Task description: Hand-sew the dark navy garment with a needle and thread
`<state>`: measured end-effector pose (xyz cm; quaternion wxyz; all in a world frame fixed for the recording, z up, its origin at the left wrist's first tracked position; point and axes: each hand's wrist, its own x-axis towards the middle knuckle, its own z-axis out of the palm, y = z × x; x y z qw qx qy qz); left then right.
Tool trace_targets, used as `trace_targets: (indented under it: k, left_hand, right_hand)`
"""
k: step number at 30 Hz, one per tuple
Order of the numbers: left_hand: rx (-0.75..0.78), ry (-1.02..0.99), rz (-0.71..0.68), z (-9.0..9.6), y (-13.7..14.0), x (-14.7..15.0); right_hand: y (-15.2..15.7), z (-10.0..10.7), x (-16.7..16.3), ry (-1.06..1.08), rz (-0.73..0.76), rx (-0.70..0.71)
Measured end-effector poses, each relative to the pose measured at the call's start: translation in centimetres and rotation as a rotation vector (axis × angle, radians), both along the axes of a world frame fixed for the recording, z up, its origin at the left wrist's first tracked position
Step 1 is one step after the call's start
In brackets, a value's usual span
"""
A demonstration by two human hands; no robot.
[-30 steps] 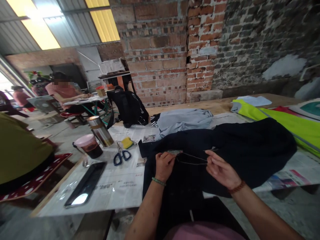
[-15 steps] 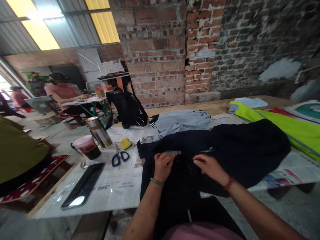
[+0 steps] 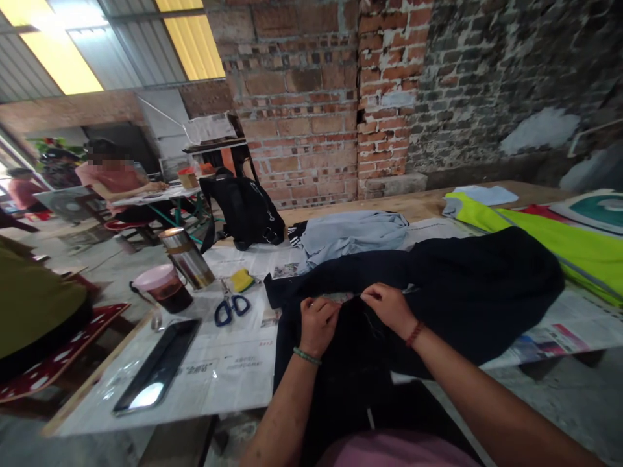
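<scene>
A dark navy garment [image 3: 467,292] lies spread over the table's front and runs down onto my lap. My left hand [image 3: 318,322], with a green bead bracelet at the wrist, pinches the garment's edge. Just right of it, my right hand [image 3: 389,308], with a red bracelet, has thumb and forefinger pressed together over the cloth. Whatever sits between those fingertips is too small to make out. Fine pale threads show on the dark cloth below the right fingers. A small gap separates the two hands.
Scissors [image 3: 232,309], a yellow sponge [image 3: 242,280], a steel flask [image 3: 187,258], a pink-lidded cup [image 3: 168,290] and a phone [image 3: 158,366] stand left. Behind lie a black backpack [image 3: 243,211] and light-blue cloth [image 3: 353,237]. A neon vest [image 3: 549,243] and iron [image 3: 596,211] are right.
My right hand has moved left and slightly up, closer to my left hand, its fingertips now pinched. My left hand keeps its place on the garment. The view has shifted slightly.
</scene>
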<state>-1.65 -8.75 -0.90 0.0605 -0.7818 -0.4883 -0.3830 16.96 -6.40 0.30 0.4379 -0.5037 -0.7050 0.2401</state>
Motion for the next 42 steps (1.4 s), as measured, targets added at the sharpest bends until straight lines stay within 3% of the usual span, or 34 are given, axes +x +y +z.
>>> trace_targets:
  k: [8,12,14,18,21,26,29,32,36,42]
  left_hand:
    - [-0.041,-0.008,0.015,-0.4,0.0,0.0]
    - [-0.054,-0.040,0.034,-0.3,0.0,0.0]
    - [-0.041,-0.056,0.029,-0.2,0.0,0.1]
    - [-0.025,-0.062,0.024,-0.1,0.0,0.1]
    - [-0.019,-0.049,0.020,-0.1,0.0,0.0]
    - [-0.018,-0.020,0.047,0.1,-0.2,-0.2]
    - [-0.024,-0.023,0.040,0.1,-0.2,-0.1]
    - [-0.031,-0.040,0.032,0.2,-0.2,0.0]
    - [-0.056,-0.063,0.031,0.3,-0.2,0.0]
    - [-0.188,-0.189,0.075,-0.2,-0.1,-0.2]
  right_hand:
    - [-3.4,0.9,2.0,0.128,-0.040,-0.088]
    - [-4.5,0.9,3.3,-0.006,0.261,-0.174]
    - [-4.3,1.1,3.7,-0.132,0.327,-0.176]
    - [-2.2,1.8,2.8,-0.141,0.048,0.015]
    - [0.4,2.6,0.4,-0.118,0.058,0.086]
    - [3.4,2.7,-3.3,-0.259,0.295,-0.174]
    - [3.8,1.9,-3.7,-0.138,0.414,-0.340]
    - [3.7,1.3,-3.3,0.017,0.432,-0.428]
    - [3.3,1.1,-3.1,0.067,0.395,-0.439]
    - [3.0,1.3,-3.8,0.009,0.315,-0.341]
